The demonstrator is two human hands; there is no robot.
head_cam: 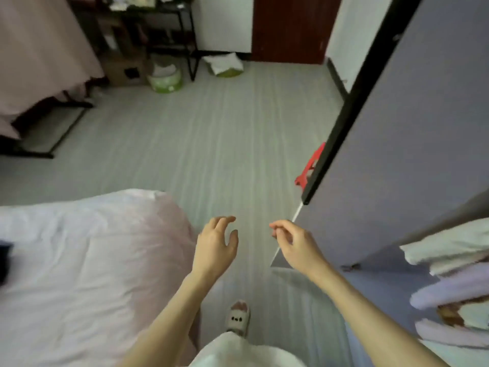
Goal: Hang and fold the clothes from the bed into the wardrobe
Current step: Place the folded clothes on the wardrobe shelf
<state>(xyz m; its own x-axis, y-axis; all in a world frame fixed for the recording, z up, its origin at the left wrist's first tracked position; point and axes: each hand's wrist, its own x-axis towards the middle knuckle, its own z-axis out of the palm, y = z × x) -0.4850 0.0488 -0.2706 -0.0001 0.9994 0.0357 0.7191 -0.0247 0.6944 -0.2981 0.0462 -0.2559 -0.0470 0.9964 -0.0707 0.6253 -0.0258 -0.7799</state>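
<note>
Below, both bare hands hang over the grey striped floor (pixel 225 144), between the bed (pixel 79 260) on the left and the open wardrobe door (pixel 412 144) on the right. The left hand (pixel 215 247) has its fingers (pixel 225 221) spread and loosely bent, grasping nothing. The right hand (pixel 293 241) has its fingers (pixel 277 227) loosely curled toward the thumb; nothing shows between them. The hands are near each other but apart.

The bed carries a wrinkled pale pink-white sheet; a dark garment (pixel 4 260) lies at its far left edge, cut off by the frame, so its kind cannot be told. Folded clothes (pixel 449 282) sit stacked inside the wardrobe at the right edge: a whitish-green piece on top, lilac pieces beneath, with a brown-patterned item among them.

A red stool (pixel 308 168) is partly hidden behind the door's black edge. One slipper (pixel 238 317) with a face pattern shows on the floor near the bottom centre. Farther off stand a black metal rack (pixel 169 35), a cardboard box (pixel 124 67) and a green basket (pixel 165 78) holding white material.
</note>
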